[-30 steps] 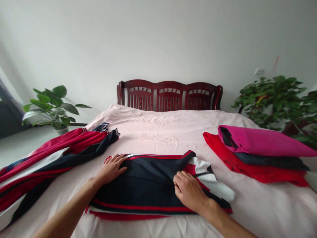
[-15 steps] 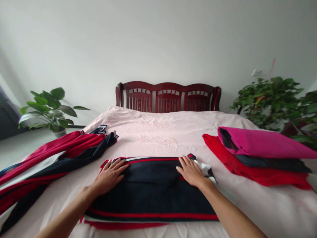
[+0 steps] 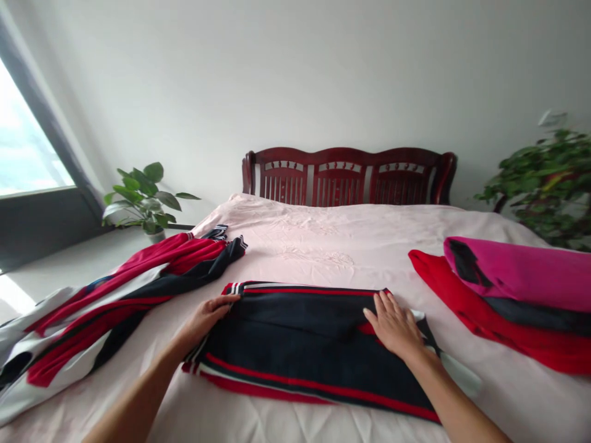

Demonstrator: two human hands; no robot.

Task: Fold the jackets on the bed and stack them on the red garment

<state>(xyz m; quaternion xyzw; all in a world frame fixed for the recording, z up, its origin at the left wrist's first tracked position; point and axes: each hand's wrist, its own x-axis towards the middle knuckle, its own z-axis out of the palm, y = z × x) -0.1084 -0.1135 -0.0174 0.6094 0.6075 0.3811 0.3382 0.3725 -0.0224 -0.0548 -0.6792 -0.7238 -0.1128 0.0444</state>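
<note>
A folded navy garment with red and white trim lies on the bed before me, red cloth showing under its near edge. Striped bands run along its left end. At its far left corner is my left hand, turned sideways and closed over the edge; some fingers are hidden. My right hand rests flat on the far right part, fingers stretched out. White and dark cloth sticks out past the right end, partly covered by my right hand and forearm.
On the left sprawls a loose heap of red, white and navy clothes. Folded red cloth and magenta cloth are stacked at the right. A dark red wooden headboard stands behind the pink bedsheet, with potted plants on either side.
The view has swung left, bringing a window into sight. My left hand has gone from lying flat to closing at the garment's left edge. The right hand stays flat on the cloth.
</note>
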